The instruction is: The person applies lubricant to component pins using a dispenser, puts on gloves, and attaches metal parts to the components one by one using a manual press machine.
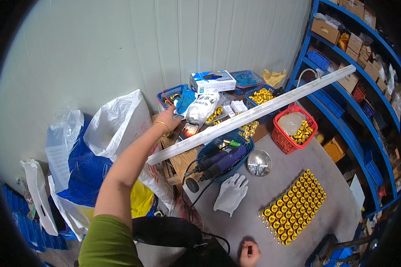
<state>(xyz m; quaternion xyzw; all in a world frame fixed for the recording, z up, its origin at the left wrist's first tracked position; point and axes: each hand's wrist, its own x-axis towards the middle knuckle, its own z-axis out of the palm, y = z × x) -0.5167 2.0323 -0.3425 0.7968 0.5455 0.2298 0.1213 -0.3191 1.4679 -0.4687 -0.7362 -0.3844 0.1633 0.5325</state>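
My left arm stretches forward, and my left hand [167, 117] is at the blue basket [165, 94] and the blue cloth [185, 101] by the wall. Its fingertips are partly hidden, so whether they grip anything cannot be told. A white printed plastic bag [202, 108] lies just right of that hand. My right hand [249, 254] rests curled into a loose fist at the table's near edge, with nothing visible in it. Ahead and to its right stands a tight block of small yellow-topped pieces [294, 207]. A white glove [231, 194] lies on the grey table [258, 196].
A long pale bar [254, 116] crosses above the table. Beneath it a blue basket [236, 161] holds purple-grey corded tools [218, 163]. Nearby are a round metal bowl [259, 163] and a red basket [281, 137] of yellow pieces. Blue shelving [343, 104] stands right; white sacks [120, 120] stand left.
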